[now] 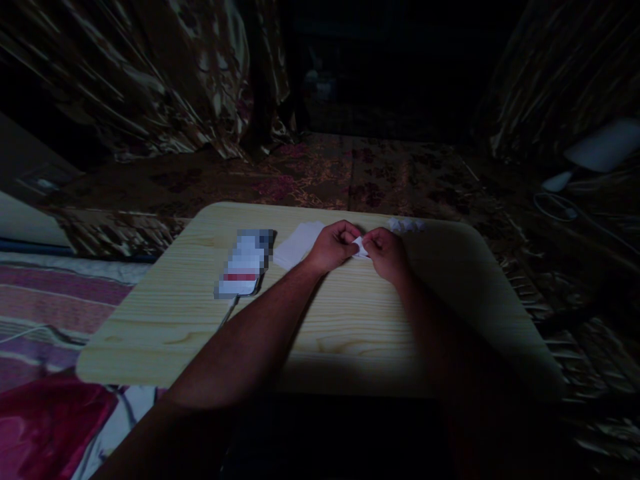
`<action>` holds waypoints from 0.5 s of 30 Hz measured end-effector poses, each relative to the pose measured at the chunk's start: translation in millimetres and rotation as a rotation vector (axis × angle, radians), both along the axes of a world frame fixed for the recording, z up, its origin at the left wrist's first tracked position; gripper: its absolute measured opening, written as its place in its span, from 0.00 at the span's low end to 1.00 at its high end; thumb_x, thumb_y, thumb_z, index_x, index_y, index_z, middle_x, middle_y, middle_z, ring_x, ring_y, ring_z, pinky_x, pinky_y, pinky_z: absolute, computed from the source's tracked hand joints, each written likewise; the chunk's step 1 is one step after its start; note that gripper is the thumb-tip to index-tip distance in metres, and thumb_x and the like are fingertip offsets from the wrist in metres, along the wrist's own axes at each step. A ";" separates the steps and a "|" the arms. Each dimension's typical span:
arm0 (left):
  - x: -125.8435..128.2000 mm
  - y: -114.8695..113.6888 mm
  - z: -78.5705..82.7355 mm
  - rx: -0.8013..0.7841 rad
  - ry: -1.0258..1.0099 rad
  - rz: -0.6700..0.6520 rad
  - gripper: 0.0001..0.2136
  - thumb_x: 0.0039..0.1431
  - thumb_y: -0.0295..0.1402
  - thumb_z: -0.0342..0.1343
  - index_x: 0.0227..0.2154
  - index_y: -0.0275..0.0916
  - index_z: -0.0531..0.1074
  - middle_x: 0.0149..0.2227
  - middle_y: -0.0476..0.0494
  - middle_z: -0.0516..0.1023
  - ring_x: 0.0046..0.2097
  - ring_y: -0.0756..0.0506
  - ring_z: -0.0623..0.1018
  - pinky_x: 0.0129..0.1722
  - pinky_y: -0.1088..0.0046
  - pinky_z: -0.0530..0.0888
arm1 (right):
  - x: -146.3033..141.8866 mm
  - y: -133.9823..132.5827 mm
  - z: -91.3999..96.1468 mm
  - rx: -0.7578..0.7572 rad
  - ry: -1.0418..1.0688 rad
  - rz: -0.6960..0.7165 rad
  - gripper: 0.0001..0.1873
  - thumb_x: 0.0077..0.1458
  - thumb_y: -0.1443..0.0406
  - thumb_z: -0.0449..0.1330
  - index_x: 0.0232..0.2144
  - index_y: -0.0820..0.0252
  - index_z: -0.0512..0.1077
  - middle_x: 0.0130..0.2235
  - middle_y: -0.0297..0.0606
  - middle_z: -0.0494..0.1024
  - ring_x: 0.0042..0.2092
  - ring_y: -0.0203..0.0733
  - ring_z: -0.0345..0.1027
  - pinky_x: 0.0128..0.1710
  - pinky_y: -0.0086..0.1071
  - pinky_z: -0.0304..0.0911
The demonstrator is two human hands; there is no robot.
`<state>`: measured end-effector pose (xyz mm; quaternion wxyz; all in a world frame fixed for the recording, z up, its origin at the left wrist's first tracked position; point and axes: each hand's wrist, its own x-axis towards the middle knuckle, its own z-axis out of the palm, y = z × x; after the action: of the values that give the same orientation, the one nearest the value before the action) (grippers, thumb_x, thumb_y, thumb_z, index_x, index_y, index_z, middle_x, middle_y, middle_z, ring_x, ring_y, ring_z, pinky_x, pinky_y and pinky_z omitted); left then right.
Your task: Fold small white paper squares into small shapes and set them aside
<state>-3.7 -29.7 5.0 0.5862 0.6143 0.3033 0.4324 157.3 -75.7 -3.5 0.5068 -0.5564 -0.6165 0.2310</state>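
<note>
Between my fingertips is a small folded piece of white paper (361, 247), held just over the wooden table. My left hand (332, 245) pinches its left side, thumb and fingers closed. On the other side, my right hand (387, 251) grips it with thumb and forefinger. A stack of white paper sheets (298, 244) lies flat beside my left hand. Beyond my right hand sits a row of several small folded white paper pieces (406, 225). Dim light hides the finer folds of the held paper.
The light wooden table (200, 340) has rounded corners. On its left lies a phone (245, 263), blurred out, with a white cable (229, 312) attached. A white lamp (603, 145) stands at the far right. Patterned curtains (200, 73) hang behind, and a striped bedspread (60, 293) is at left.
</note>
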 end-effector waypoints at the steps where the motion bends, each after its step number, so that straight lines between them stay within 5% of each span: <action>1: 0.1 -0.6 0.6 0.003 0.003 0.006 0.14 0.39 0.25 0.65 0.32 0.36 0.73 0.23 0.54 0.73 0.23 0.55 0.69 0.24 0.78 0.63 | -0.6 -0.2 0.9 0.002 -0.002 -0.004 0.08 0.55 0.59 0.59 0.32 0.57 0.72 0.29 0.35 0.77 0.31 0.40 0.70 0.32 0.33 0.63; 15: 1.3 -4.0 1.2 0.035 0.072 0.088 0.13 0.41 0.28 0.65 0.32 0.36 0.72 0.24 0.52 0.73 0.24 0.54 0.69 0.24 0.78 0.64 | -5.0 -0.9 9.7 -0.022 0.078 -0.075 0.08 0.51 0.60 0.61 0.31 0.58 0.73 0.30 0.35 0.79 0.31 0.39 0.71 0.32 0.32 0.65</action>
<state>-2.4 -33.7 6.1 0.5443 0.6258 0.3434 0.4405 152.3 -76.6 6.2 0.5327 -0.5753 -0.5723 0.2402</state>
